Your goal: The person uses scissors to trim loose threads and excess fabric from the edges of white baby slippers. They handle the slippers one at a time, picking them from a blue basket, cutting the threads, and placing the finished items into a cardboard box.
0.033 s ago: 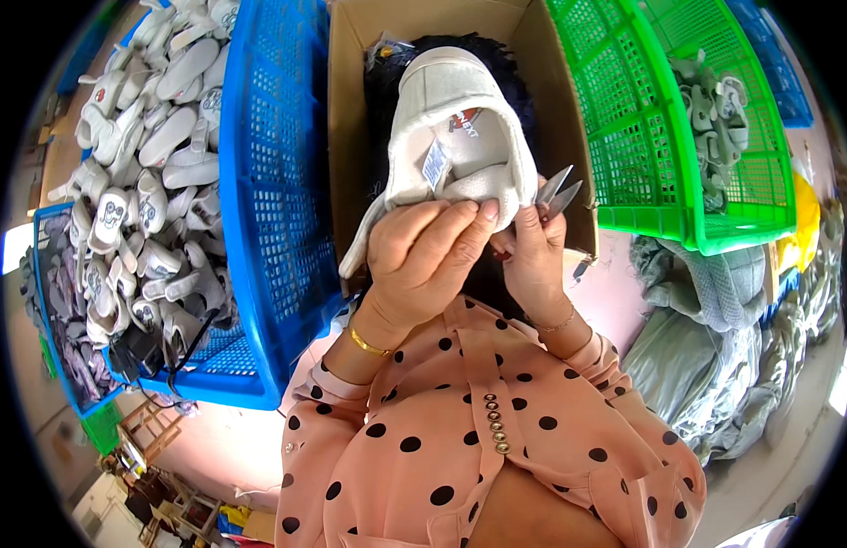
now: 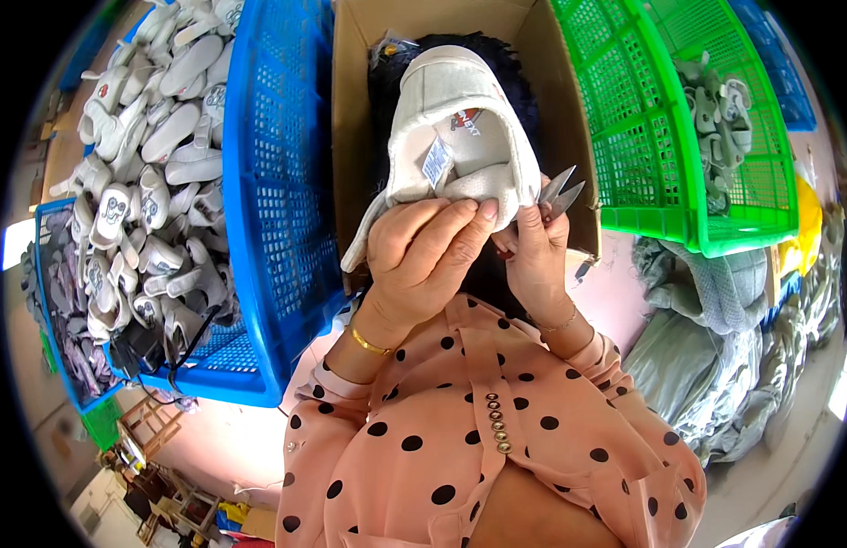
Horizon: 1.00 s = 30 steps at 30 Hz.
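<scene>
A cream fabric slipper [image 2: 442, 87] is held up in front of me, its opening facing me and its toe end pointing away. A small white label [image 2: 436, 163] stands out inside it. My left hand [image 2: 425, 251] is closed on the slipper's near edge, thumb and fingers pinching the fabric. My right hand [image 2: 536, 251] is closed on a pair of scissors [image 2: 562, 193], whose grips are hidden in the palm. The blades stick out past the fingers, parted, pointing away and to the right. My right thumb is at the slipper's near right edge.
Beneath the slipper is a cardboard box [image 2: 355, 128] with dark contents. On the left, a blue crate [image 2: 282, 183] borders a heap of pale slippers [image 2: 181, 137]. At the right, a green crate [image 2: 615, 137] holds several grey pieces; grey fabric [image 2: 707, 356] lies below.
</scene>
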### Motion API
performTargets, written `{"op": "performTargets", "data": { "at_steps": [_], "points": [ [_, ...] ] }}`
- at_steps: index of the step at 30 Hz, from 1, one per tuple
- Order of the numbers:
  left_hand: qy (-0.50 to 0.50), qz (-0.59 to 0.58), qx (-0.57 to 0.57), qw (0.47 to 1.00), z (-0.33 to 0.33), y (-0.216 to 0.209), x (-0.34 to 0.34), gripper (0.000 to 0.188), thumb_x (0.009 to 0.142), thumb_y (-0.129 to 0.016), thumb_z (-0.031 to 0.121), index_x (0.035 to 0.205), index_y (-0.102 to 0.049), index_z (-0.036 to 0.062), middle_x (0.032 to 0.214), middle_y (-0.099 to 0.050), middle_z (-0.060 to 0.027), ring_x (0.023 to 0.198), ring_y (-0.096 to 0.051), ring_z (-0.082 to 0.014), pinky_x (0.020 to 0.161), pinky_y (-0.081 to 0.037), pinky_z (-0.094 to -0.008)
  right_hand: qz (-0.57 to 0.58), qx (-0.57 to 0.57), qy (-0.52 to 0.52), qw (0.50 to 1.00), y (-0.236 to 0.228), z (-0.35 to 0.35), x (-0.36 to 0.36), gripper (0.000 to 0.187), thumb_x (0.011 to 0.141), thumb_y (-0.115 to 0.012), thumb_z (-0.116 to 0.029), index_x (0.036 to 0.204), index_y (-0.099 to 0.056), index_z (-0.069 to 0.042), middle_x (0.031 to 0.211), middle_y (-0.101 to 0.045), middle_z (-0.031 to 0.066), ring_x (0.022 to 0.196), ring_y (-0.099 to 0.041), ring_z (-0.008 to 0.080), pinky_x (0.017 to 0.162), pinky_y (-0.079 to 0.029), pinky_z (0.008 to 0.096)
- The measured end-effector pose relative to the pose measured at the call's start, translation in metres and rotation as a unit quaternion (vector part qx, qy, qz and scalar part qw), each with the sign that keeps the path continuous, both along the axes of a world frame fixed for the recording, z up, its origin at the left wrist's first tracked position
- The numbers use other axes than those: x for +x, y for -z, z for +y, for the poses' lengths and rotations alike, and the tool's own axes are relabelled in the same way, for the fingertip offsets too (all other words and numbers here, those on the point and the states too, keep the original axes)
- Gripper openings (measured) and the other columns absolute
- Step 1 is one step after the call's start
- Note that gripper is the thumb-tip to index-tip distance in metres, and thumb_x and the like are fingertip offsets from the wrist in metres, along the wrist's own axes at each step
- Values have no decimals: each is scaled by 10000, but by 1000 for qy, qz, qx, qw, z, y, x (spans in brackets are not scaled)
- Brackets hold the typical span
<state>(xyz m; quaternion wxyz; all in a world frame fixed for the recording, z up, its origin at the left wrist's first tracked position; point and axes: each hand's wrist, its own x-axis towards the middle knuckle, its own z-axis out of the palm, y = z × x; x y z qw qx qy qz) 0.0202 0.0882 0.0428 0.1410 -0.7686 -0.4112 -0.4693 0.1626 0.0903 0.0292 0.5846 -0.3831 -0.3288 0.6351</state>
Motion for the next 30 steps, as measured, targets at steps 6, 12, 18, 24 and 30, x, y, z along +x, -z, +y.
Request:
{"op": "performTargets", "data": {
  "at_steps": [6,12,18,24,30],
  "points": [
    [-9,-2,-5,1000,-6,1,-5,274,790,-740,134,1063,-744,102,1066,-632,18,979,-565,-172,761,-508,-296,-33,15,14,999,4,-1,-7,409,1025,-511,-251,1324,-466,23,735,-475,-50,551,-364,10,472,-290,176],
    [-18,37,-50,998,-10,8,-7,301,791,-716,131,1092,-729,109,1089,-630,6,1022,-571,-179,793,-515,-310,-13,-44,-35,998,16,-4,4,392,1024,-513,-258,1316,-478,2,729,-476,-67,540,-349,-2,462,-272,166],
    [11,57,-180,982,-46,33,-4,296,773,-689,85,1067,-705,58,1070,-636,-55,968,-605,-222,822,-514,-352,-118,-148,-44,981,49,-43,29,300,1007,-555,-211,1232,-570,-14,728,-494,-86,557,-345,-23,471,-246,158],
    [46,-17,-283,958,-73,82,5,262,757,-702,22,1017,-672,26,963,-615,-81,867,-620,-254,724,-533,-347,-506,72,-106,853,85,-43,57,316,954,-606,-220,1166,-554,8,853,-667,233,728,-681,354,623,-517,370],
    [41,-47,-275,959,-61,88,18,247,751,-681,17,997,-661,15,950,-603,-82,840,-622,-237,694,-542,-322,-673,85,38,733,50,-34,62,300,901,-685,-282,1055,-575,-49,659,-636,101,545,-633,272,473,-473,347]
  ]
}}
